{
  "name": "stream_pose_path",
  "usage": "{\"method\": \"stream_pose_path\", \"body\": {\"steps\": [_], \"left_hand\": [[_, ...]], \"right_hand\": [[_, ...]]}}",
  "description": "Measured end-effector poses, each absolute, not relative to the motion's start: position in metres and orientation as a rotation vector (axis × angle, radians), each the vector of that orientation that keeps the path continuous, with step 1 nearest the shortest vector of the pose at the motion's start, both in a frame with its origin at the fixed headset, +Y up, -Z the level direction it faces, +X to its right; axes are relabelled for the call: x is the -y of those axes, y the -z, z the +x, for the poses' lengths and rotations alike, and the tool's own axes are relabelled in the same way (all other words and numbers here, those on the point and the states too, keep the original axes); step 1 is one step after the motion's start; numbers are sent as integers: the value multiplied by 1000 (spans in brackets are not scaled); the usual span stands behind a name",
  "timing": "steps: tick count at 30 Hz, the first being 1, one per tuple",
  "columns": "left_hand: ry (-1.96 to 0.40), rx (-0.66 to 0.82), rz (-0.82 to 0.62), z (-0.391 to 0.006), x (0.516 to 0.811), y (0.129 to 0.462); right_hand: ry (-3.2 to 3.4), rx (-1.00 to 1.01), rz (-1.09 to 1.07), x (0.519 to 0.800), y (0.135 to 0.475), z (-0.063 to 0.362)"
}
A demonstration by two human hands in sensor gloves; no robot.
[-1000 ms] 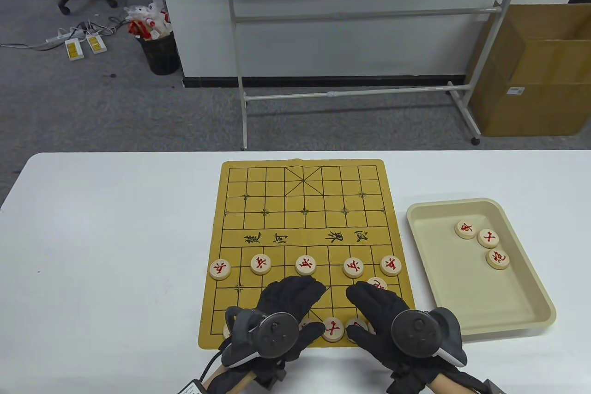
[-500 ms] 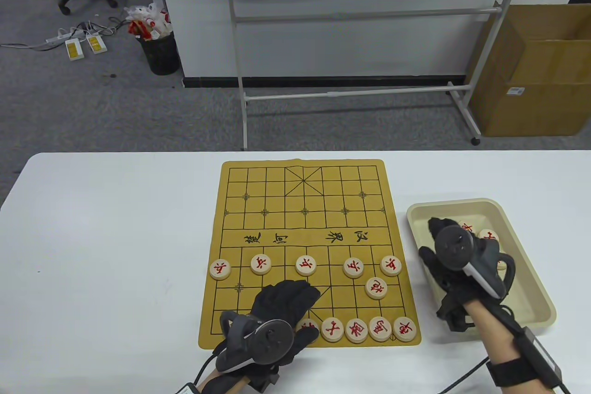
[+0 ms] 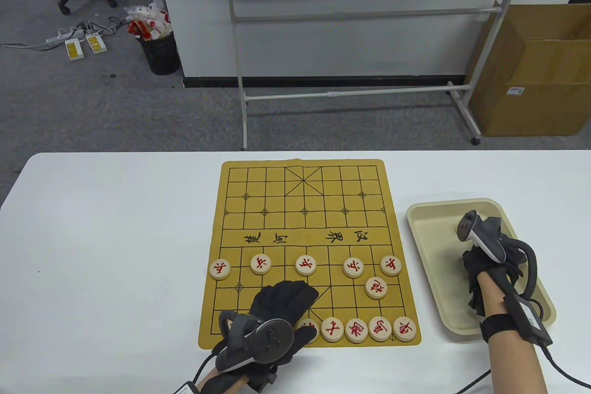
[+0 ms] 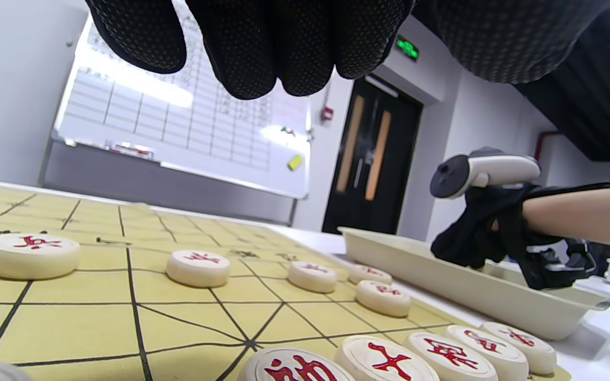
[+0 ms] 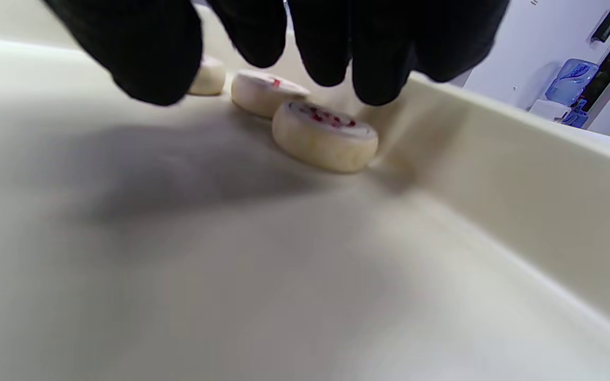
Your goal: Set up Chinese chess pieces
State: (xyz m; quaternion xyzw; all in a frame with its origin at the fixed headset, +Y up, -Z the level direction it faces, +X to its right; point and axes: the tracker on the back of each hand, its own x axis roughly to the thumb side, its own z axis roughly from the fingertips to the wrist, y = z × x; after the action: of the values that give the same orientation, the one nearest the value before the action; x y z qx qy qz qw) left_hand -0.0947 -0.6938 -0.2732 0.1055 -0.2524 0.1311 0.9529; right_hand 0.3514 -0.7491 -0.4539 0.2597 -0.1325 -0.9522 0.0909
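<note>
We see round, cream-coloured chess pieces with red characters carved on their flat tops. On the yellow board (image 3: 304, 227), five pieces (image 3: 306, 265) stand in a row across its near half, a single piece (image 3: 376, 287) sits just below that row toward 4 o'clock, and four more pieces (image 3: 368, 329) line the near edge at 5 o'clock, side by side. Three further pieces (image 5: 325, 135) lie in the beige tray (image 3: 431, 246), which rests on the white table (image 3: 115, 251) at 3 o'clock from the board.

Our left hand (image 3: 277, 315) lies over the board's near edge at 6 o'clock, fingers (image 4: 262, 47) loosely bent above the grid, gripping nothing that we can see; it partly covers one piece at the end of the near row. Our right hand (image 3: 485, 264) reaches down into the tray, and its fingers (image 5: 151, 58) hang spread just over the three pieces there, not clasped on any of them.

From the table view the tray's pieces are hidden under the right hand and its tracker (image 3: 480, 237). In the right wrist view the farthest two are blurred and partly screened by fingertips, so we cannot read their characters.
</note>
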Motion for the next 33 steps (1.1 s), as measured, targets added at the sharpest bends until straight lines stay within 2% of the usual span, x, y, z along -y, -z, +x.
{"method": "stream_pose_path", "body": {"steps": [2,7,11,16,18,20,26,28,33], "left_hand": [[-267,513,216,-94,694,273],[-272,507,211,-93,694,273],[-269,508,211,-93,694,273],[-267,509,210,-92,695,273],[-265,510,208,-91,695,273],[-262,513,207,-90,695,273],[-261,517,209,-88,695,272],[-262,517,214,-88,695,271],[-268,516,218,-88,696,271]], "right_hand": [[2812,426,776,753,455,352],[2729,269,787,752,455,350],[2691,452,792,758,456,350],[2707,444,799,755,455,350],[2753,369,845,754,452,352],[2762,437,858,755,450,353],[2749,411,830,754,448,352],[2763,369,813,747,445,349],[2944,142,638,702,422,324]]}}
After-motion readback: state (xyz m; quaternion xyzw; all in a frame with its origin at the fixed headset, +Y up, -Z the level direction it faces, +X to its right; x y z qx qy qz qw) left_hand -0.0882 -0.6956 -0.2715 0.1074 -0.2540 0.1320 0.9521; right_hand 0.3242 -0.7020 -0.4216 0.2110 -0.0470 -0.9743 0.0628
